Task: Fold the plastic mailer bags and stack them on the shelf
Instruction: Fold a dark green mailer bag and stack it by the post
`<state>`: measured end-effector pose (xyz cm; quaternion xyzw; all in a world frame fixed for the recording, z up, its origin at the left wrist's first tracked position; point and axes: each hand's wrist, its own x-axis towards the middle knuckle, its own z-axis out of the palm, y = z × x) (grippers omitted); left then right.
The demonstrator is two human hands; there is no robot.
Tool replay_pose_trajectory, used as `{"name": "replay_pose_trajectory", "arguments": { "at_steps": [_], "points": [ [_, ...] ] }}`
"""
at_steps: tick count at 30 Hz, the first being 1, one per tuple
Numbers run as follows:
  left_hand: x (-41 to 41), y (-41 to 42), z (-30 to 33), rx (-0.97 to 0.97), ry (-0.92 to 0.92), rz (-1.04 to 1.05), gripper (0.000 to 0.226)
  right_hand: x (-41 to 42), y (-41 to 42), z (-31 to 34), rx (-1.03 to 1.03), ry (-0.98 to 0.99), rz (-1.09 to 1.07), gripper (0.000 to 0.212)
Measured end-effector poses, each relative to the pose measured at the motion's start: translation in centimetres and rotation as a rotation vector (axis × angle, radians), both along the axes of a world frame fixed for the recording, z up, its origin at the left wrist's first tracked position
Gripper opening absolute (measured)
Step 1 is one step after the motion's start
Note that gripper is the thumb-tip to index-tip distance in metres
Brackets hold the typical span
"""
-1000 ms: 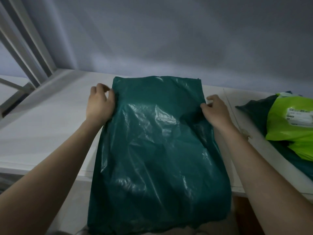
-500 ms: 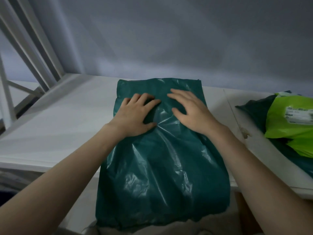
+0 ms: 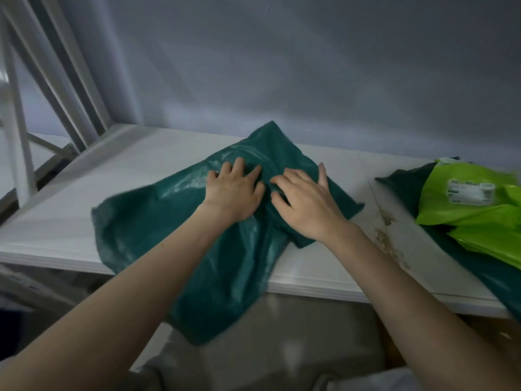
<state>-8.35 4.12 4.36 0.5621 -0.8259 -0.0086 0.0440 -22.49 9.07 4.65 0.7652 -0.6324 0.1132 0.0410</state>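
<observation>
A dark green plastic mailer bag [image 3: 158,221] lies askew on the white shelf [image 3: 56,221], one corner pointing toward the back wall and its lower part hanging over the front edge. My left hand [image 3: 234,193] presses flat on the bag's middle with fingers spread. My right hand [image 3: 304,201] rests beside it, fingers slightly bent on the crumpled plastic. The two hands nearly touch.
A pile of lime-green mailers [image 3: 473,204] on dark green ones [image 3: 496,272] sits at the right end of the shelf. Brown stains [image 3: 389,238] mark the shelf between pile and bag. White frame struts [image 3: 64,80] rise at the left. A grey wall stands behind.
The bag has turned from lying straight to diagonal, its left side swung out across the shelf. Both hands went from the bag's side edges to its middle and stay pressed there.
</observation>
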Motion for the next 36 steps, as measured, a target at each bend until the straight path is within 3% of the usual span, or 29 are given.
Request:
{"name": "replay_pose_trajectory", "arguments": {
  "at_steps": [7, 11, 15, 17, 19, 23, 26, 29, 33, 36],
  "points": [
    [-1.3, 0.5, -0.9, 0.112, 0.202, -0.056, 0.051, -1.4, 0.8, 2.8, 0.13, -0.471, 0.087, 0.032],
    [0.3, -0.5, -0.2, 0.22, 0.173, -0.174, 0.051, -3.3, 0.1, 2.6, 0.02, -0.351, 0.023, 0.036],
    [1.3, -0.8, 0.9, 0.221, 0.042, -0.317, 0.056, -4.2, -0.2, 1.8, 0.054, -0.193, -0.102, 0.041],
    [1.4, -0.6, 1.4, 0.212, 0.034, -0.364, 0.064, -4.3, -0.2, 1.3, 0.09, -0.23, -0.16, 0.041],
    [1.6, -0.4, 1.4, 0.216, 0.146, -0.355, 0.063, -4.4, -0.1, 0.8, 0.106, -0.401, -0.201, 0.038],
    [2.7, -0.7, -0.2, 0.102, 0.499, -0.053, 0.034, -5.5, -0.4, 1.2, 0.026, -0.569, -0.345, 0.029],
    [4.1, -1.8, -1.6, 0.097, 0.587, 0.286, 0.044, -6.3, -0.7, 1.5, 0.079, -0.689, -0.425, 0.025],
    [5.7, -2.8, -2.8, 0.25, 0.602, 0.504, 0.059, -6.9, -1.0, 0.7, 0.153, -0.669, -0.5, 0.032],
    [7.1, -3.9, -3.9, 0.349, 0.533, 0.568, 0.063, -7.6, -1.2, -1.0, 0.267, -0.598, -0.654, 0.053],
    [7.1, -4.1, -3.9, 0.389, 0.573, 0.546, 0.053, -8.1, -1.4, -2.3, 0.317, -0.671, -0.693, 0.046]
  ]
}}
